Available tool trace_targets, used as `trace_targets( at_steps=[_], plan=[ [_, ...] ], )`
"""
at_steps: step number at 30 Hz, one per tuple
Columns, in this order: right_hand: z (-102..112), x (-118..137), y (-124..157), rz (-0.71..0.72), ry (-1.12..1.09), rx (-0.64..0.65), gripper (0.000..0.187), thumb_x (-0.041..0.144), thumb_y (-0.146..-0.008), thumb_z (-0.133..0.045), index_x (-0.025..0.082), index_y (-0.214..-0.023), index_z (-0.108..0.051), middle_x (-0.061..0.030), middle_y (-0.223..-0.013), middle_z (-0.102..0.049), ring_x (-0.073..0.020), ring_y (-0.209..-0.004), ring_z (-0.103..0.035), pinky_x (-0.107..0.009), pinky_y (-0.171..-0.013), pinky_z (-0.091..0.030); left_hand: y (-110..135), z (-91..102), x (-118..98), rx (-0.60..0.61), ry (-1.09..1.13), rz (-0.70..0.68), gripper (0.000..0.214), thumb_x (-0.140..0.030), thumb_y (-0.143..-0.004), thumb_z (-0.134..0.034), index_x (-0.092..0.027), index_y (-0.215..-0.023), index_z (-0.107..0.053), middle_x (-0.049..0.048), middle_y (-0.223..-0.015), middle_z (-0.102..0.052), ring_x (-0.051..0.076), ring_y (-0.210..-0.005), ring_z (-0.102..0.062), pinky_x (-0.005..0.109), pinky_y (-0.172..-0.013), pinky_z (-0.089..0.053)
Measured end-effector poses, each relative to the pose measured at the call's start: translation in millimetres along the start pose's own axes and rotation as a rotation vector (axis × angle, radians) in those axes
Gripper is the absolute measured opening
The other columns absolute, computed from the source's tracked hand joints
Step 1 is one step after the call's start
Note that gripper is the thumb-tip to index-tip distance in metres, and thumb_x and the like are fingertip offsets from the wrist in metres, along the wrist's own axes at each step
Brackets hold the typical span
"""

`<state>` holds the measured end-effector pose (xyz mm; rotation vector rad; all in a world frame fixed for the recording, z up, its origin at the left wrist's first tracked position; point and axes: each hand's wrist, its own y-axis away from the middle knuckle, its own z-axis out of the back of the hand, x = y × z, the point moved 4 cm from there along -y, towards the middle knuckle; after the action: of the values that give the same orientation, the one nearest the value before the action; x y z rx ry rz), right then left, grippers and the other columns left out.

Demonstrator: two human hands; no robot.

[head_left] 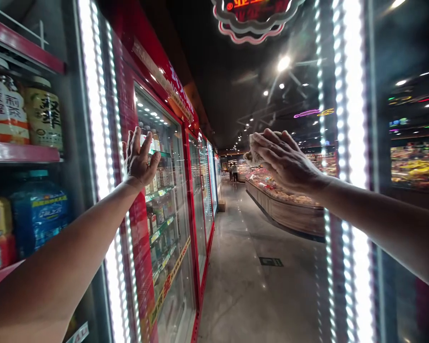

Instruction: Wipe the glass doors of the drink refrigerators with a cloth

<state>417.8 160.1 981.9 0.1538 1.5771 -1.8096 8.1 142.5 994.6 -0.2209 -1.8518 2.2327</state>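
My left hand (140, 159) is raised at centre left with its fingers spread, and appears to rest flat against a clear glass pane. It holds nothing. My right hand (284, 159) presses a crumpled, light brown cloth (253, 155), most of which is hidden behind the fingers and palm. The cloth seems to lie against the same glass. Bright LED strips (355, 143) run up the right side of the pane, and another strip (100, 143) runs up the left.
Shelves at left hold bottled drinks, among them a blue bottle (45, 207) and a yellow-labelled bottle (45, 114). Beyond the glass stand red-framed drink coolers (196, 214). A curved wooden display counter (289, 214) lines the aisle floor (236, 281). Two people (233, 171) stand far off.
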Motion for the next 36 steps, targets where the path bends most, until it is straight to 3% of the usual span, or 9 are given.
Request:
trace_targets(
  at_steps=[4, 7, 12, 14, 19, 24, 27, 31, 36],
  plan=[
    [1.2, -1.6, -17.2, -0.099, 0.033, -0.012, 0.052, 0.026, -0.104, -0.046, 0.022, -0.156, -0.042, -0.0086, -0.166, -0.036, -0.0271, -0.158, -0.021, -0.058, -0.129, -0.020, 0.0, -1.8, 5.9, -0.011, 0.029, -0.013, 0.069, -0.067, -0.098, -0.028, -0.039, -0.160, -0.032, -0.0063, -0.173, -0.010, 0.029, -0.161, -0.007, 0.057, -0.132, -0.003],
    [-2.4, 3.3, -26.1, -0.186, 0.040, -0.060, 0.053, 0.025, -0.103, -0.048, 0.017, -0.155, -0.043, -0.0114, -0.166, -0.035, -0.0304, -0.159, -0.017, -0.063, -0.128, -0.018, 1.0, -2.3, 10.6, -0.037, 0.060, -0.046, 0.067, -0.064, -0.099, -0.031, -0.039, -0.161, -0.030, -0.0064, -0.173, -0.012, 0.029, -0.161, -0.008, 0.058, -0.132, -0.004],
    [-21.6, 39.4, -30.6, 0.086, -0.027, 0.054, 0.049, 0.024, -0.104, -0.045, 0.025, -0.154, -0.046, -0.0049, -0.163, -0.042, -0.0227, -0.157, -0.025, -0.053, -0.130, -0.023, 0.9, -3.8, 18.5, -0.027, 0.085, -0.090, 0.069, -0.059, -0.100, -0.033, -0.037, -0.164, -0.023, -0.0027, -0.172, -0.018, 0.028, -0.159, -0.017, 0.057, -0.131, -0.008],
    [-22.8, 40.2, -41.2, 0.075, -0.022, 0.057, 0.049, 0.024, -0.105, -0.044, 0.025, -0.153, -0.047, -0.0047, -0.163, -0.042, -0.0227, -0.156, -0.027, -0.052, -0.130, -0.023, 0.7, -4.0, 21.0, -0.016, 0.081, -0.109, 0.069, -0.057, -0.100, -0.034, -0.035, -0.165, -0.020, -0.0017, -0.172, -0.019, 0.028, -0.160, -0.016, 0.057, -0.132, -0.008],
    [-24.5, 42.9, -69.9, -0.148, -0.005, -0.031, 0.050, 0.023, -0.104, -0.045, 0.015, -0.153, -0.047, -0.0106, -0.165, -0.037, -0.0293, -0.158, -0.023, -0.057, -0.130, -0.018, 1.8, -2.1, 29.5, 0.025, 0.063, -0.171, 0.068, -0.047, -0.102, -0.032, -0.033, -0.166, -0.014, -0.0012, -0.173, -0.014, 0.026, -0.161, -0.008, 0.054, -0.132, -0.010],
    [-38.9, 78.0, -76.6, 0.086, -0.085, 0.089, 0.050, 0.020, -0.104, -0.040, 0.021, -0.154, -0.045, -0.0047, -0.165, -0.038, -0.0228, -0.157, -0.025, -0.051, -0.131, -0.020, 3.6, 2.0, 41.5, 0.144, -0.004, -0.252, 0.069, -0.040, -0.103, -0.033, -0.033, -0.166, -0.004, 0.0001, -0.174, -0.004, 0.026, -0.161, -0.005, 0.054, -0.131, -0.012],
    [-39.6, 74.3, -95.3, 0.031, -0.073, 0.036, 0.049, 0.024, -0.105, -0.041, 0.021, -0.154, -0.045, -0.0048, -0.166, -0.036, -0.0246, -0.157, -0.025, -0.052, -0.131, -0.019, 2.1, 6.9, 46.2, 0.217, -0.074, -0.255, 0.073, -0.043, -0.103, -0.034, -0.029, -0.166, -0.001, 0.0032, -0.174, -0.001, 0.027, -0.161, -0.004, 0.054, -0.130, -0.013],
    [-47.4, 78.4, -123.5, -0.107, -0.091, -0.055, 0.052, 0.025, -0.103, -0.044, 0.020, -0.154, -0.045, -0.0067, -0.167, -0.033, -0.0294, -0.158, -0.022, -0.059, -0.129, -0.017, -3.2, 18.1, 44.2, 0.325, -0.183, -0.250, 0.074, -0.048, -0.102, -0.039, -0.028, -0.166, -0.007, 0.0051, -0.175, -0.004, 0.028, -0.161, -0.008, 0.055, -0.129, -0.018],
    [-65.9, 118.9, -132.2, 0.117, -0.171, 0.023, 0.056, 0.019, -0.100, -0.046, 0.030, -0.155, -0.043, 0.0005, -0.166, -0.037, -0.0229, -0.157, -0.025, -0.055, -0.130, -0.019, -11.9, 34.8, 36.7, 0.343, -0.234, -0.217, 0.063, -0.022, -0.099, -0.037, -0.031, -0.161, -0.032, 0.0037, -0.172, -0.024, 0.029, -0.157, -0.026, 0.056, -0.125, -0.027]
  ],
)
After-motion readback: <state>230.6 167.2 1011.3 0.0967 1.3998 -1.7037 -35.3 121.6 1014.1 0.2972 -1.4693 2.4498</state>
